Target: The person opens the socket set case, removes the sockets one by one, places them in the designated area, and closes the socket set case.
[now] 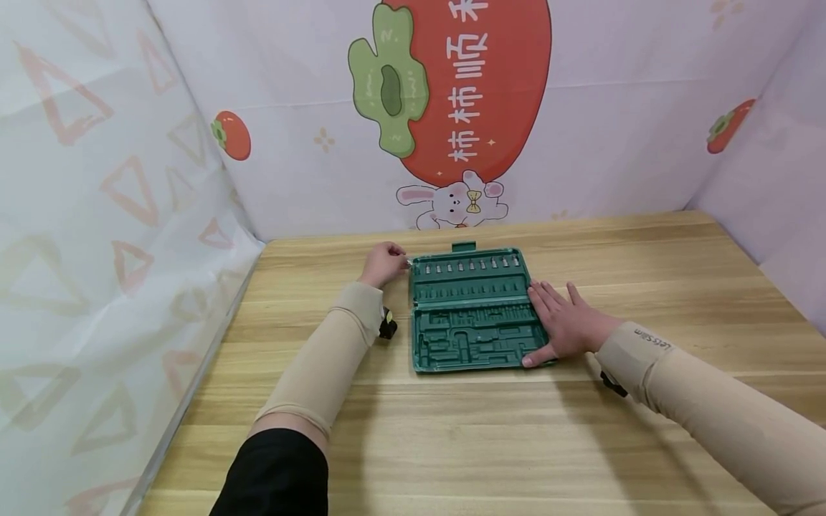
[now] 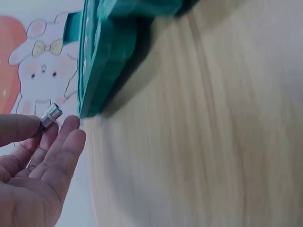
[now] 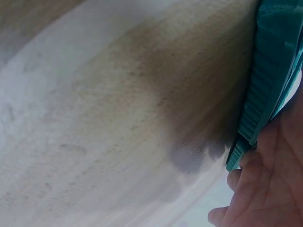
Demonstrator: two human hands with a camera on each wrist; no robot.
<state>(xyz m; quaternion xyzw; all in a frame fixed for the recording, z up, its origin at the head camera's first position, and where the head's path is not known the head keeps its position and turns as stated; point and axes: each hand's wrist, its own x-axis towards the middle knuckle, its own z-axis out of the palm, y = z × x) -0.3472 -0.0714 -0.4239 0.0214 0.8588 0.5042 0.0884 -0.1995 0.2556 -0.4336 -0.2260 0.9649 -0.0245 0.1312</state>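
An unfolded green plastic tool case point(image 1: 474, 302) lies on the table, with a row of small metal sockets point(image 1: 472, 265) in its far half. The moulded slots of its near half hold no visible tools. Beside the far left corner, my left hand point(image 1: 383, 265) pinches a silver socket point(image 2: 51, 114) between thumb and index finger; its other fingers are loosely bent in the left wrist view. My right hand point(image 1: 569, 324) rests against the case's right edge, fingers extended and spread, thumb at the near right corner. In the right wrist view, the palm covers part of the case side.
The wooden table point(image 1: 477, 444) extends around the case on all sides. A white printed curtain point(image 1: 310, 179) stands behind the table's far edge, and patterned sheets hang at left and right. Both forearms wear beige sleeves with small black wrist devices.
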